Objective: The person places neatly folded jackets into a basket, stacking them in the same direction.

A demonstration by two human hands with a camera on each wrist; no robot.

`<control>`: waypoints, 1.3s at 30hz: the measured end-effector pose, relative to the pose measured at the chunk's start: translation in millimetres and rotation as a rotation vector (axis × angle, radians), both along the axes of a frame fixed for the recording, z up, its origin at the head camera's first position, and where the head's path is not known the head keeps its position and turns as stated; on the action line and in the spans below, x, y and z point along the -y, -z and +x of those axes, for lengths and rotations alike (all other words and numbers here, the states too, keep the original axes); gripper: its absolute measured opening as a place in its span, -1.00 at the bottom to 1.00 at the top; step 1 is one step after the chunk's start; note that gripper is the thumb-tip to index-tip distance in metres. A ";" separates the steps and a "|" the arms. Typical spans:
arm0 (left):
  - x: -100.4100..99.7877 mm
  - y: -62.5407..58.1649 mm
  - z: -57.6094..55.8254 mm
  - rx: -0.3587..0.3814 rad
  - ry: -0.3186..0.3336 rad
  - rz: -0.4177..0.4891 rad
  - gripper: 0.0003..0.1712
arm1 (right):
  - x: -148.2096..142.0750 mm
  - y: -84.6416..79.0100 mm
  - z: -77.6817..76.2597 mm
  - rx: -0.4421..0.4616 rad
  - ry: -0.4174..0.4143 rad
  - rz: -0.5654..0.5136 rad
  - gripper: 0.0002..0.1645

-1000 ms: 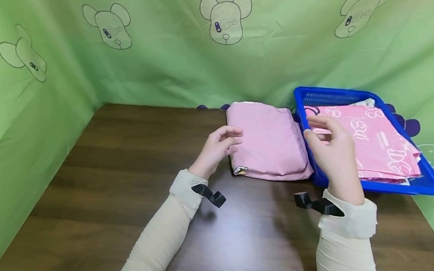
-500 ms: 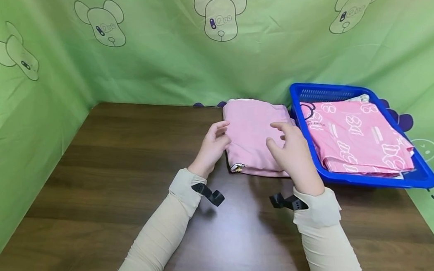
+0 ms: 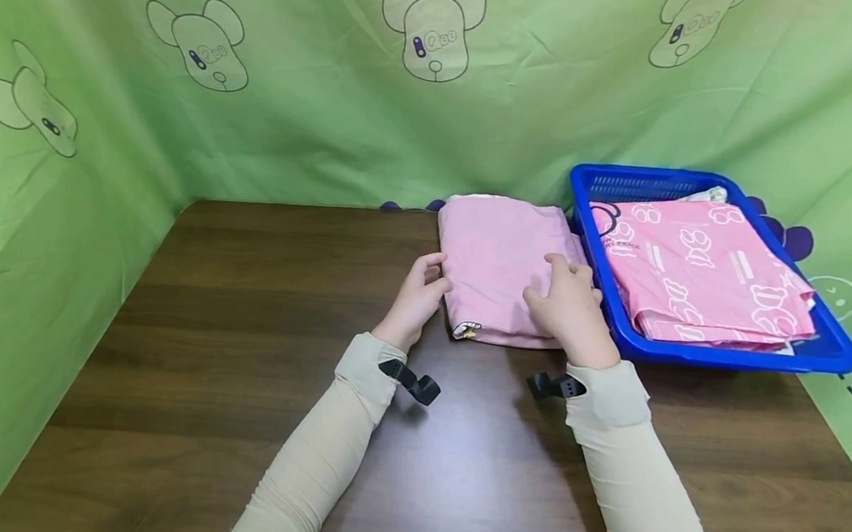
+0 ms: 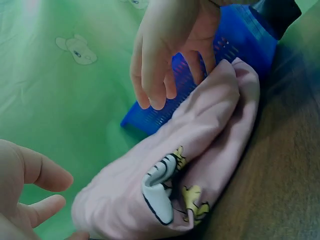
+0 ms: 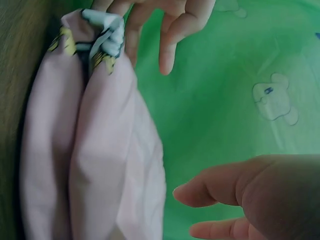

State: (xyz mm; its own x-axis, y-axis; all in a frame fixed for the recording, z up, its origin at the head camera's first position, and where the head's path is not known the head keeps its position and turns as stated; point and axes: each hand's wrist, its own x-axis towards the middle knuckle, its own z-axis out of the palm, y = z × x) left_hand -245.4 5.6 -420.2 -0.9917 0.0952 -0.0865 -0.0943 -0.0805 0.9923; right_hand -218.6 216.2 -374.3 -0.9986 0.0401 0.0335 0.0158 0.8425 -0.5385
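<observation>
A folded pink cloth (image 3: pixel 503 262) lies in a thick pad on the table, a white, black and yellow print (image 4: pixel 161 190) showing at its near left corner. By its left edge is my left hand (image 3: pixel 413 298), fingers bent loosely and thumb apart from them. My right hand (image 3: pixel 570 311) is over the cloth's right side, with some fingers reaching down between it and the blue basket. Both hands have the pad between them, and neither visibly grips it. Whether the fingertips touch the fabric I cannot tell. The left wrist view shows the right hand's fingers pointing down, fairly straight.
Right of the pad stands a blue plastic basket (image 3: pixel 735 356), close against it. Inside lies a stack of folded pink printed cloth (image 3: pixel 704 271). A green curtain (image 3: pixel 317 129) with bear drawings hangs behind and beside the brown wooden table (image 3: pixel 246 328).
My right hand has come left from above the basket and lowered to the pad's right side. The left hand has shifted only slightly at the left edge. The pad stays put.
</observation>
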 end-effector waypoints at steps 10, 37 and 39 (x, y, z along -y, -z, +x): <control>-3.6 7.3 0.1 0.063 0.028 0.043 -0.32 | -8.8 6.0 -8.7 0.099 0.034 0.013 -0.15; 48.2 -1.5 -13.3 0.144 0.245 -0.163 -0.03 | -13.7 3.7 -12.2 0.054 -0.071 -0.115 -0.31; 52.5 -2.4 -13.8 0.148 0.260 -0.173 -0.03 | -14.0 5.5 -13.2 0.073 -0.064 -0.115 -0.28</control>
